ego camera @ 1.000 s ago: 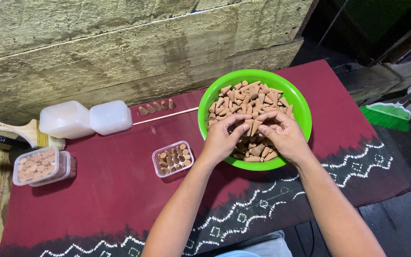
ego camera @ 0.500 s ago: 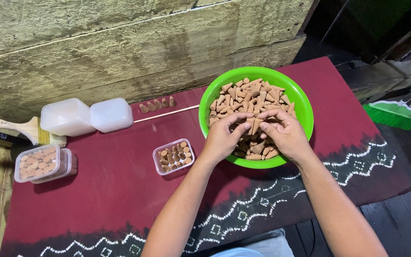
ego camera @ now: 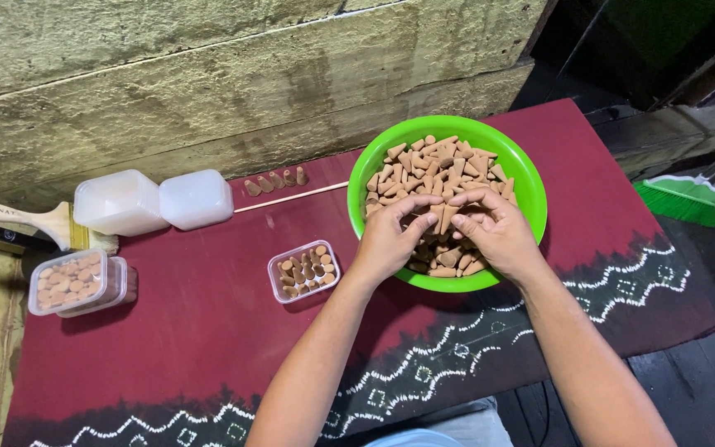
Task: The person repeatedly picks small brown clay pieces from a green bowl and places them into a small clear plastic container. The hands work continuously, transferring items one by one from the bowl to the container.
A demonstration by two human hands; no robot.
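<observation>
Both hands gathering brown cones in a green bowl (ego camera: 531, 186) on the cloth-covered tabletop (ego camera: 200, 331).
Left hand (ego camera: 390, 240) and right hand (ego camera: 498, 232) met over the cones (ego camera: 436, 161), fingers (ego camera: 419, 228) pinched, seemingly on several; small tray (ego camera: 303, 271) left of the bowl, within reach.

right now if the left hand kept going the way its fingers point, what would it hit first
The left hand points right, so it would probably meet the right hand first, above the brown cones in the green bowl; their fingertips look almost touching, though depth is unclear.
</observation>
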